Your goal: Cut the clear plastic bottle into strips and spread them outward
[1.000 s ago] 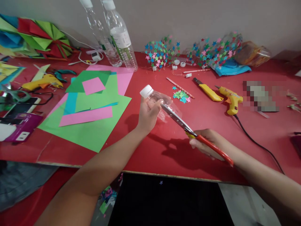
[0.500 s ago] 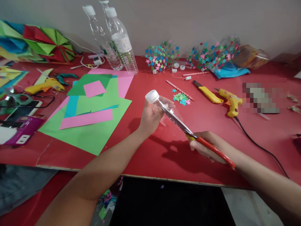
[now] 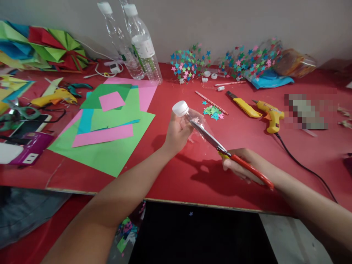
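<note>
My left hand (image 3: 176, 132) is wrapped round a small clear plastic bottle (image 3: 196, 121) with a white cap (image 3: 180, 108), held above the red table (image 3: 192, 172). My right hand (image 3: 242, 165) grips red-handled scissors (image 3: 233, 160). Their blades (image 3: 205, 134) lie along the bottle's side, against the plastic. A small heap of paper stars (image 3: 212, 111) lies just beyond the bottle.
Coloured paper sheets (image 3: 107, 135) lie to the left. Two tall clear bottles (image 3: 140, 44) stand at the back. A yellow utility knife (image 3: 244, 106), a yellow glue gun (image 3: 271, 115) with its black cord (image 3: 302, 165), a pencil (image 3: 210, 102) and star-covered bottles (image 3: 189, 66) lie further back.
My left hand has tilted the bottle so its cap has risen and swung right. The scissor blades have slid further along the bottle's side.
</note>
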Demonstrator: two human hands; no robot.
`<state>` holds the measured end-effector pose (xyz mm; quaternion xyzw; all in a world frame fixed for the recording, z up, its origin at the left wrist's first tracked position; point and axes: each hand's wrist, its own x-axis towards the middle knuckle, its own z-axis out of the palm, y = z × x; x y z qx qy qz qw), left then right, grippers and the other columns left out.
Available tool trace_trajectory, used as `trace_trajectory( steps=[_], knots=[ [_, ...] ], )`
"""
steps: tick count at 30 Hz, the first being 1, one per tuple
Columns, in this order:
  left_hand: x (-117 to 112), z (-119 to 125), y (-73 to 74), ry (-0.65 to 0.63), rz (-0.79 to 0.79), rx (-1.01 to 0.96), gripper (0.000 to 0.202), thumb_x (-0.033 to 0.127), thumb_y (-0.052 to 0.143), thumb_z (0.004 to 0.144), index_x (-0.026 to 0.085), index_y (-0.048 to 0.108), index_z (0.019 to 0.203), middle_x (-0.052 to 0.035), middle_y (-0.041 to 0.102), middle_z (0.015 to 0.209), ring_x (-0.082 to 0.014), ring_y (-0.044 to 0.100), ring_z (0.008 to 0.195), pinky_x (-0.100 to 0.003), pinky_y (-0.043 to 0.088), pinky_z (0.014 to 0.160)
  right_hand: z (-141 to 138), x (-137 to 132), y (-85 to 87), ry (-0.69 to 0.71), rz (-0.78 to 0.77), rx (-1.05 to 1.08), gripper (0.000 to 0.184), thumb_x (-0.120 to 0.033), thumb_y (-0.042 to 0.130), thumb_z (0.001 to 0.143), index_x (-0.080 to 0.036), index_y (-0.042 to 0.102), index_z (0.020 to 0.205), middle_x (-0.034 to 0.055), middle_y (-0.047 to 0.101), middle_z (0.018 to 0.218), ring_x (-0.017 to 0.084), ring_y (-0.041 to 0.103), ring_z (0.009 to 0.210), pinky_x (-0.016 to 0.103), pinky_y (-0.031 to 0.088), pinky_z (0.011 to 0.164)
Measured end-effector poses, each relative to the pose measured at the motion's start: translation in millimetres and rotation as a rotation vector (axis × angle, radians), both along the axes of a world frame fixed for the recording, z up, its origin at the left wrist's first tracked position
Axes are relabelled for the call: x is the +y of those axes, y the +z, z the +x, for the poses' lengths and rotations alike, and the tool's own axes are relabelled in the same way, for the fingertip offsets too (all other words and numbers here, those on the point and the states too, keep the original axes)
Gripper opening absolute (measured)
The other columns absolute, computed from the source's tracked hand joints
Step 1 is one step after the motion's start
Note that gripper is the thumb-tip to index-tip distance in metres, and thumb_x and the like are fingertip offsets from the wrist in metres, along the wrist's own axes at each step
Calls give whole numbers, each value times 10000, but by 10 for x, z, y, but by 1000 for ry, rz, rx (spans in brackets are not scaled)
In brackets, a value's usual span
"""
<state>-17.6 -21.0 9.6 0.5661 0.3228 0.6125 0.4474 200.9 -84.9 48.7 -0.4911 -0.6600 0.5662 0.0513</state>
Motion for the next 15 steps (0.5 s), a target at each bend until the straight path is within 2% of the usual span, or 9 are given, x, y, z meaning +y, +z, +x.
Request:
trace_trajectory(
  steps=[9, 15],
  knots=[
    [-18, -3, 14, 21, 8, 40, 139, 290, 669, 786, 225, 555, 833, -48, 709, 809, -192, 693, 798, -374, 550, 814, 26, 24, 15, 23, -30, -6, 533, -700, 493, 833, -174, 535, 763, -65, 420, 499, 75, 433, 387, 215, 341, 411],
    [11, -15, -40, 9, 103, 47, 149, 278, 651, 793, 207, 570, 895, -47, 719, 850, -187, 698, 801, -354, 552, 747, 9, -16, 33, 5, 34, -62, 494, -655, 517, 843, -180, 513, 709, -72, 398, 461, 66, 389, 378, 209, 304, 402]
  ],
)
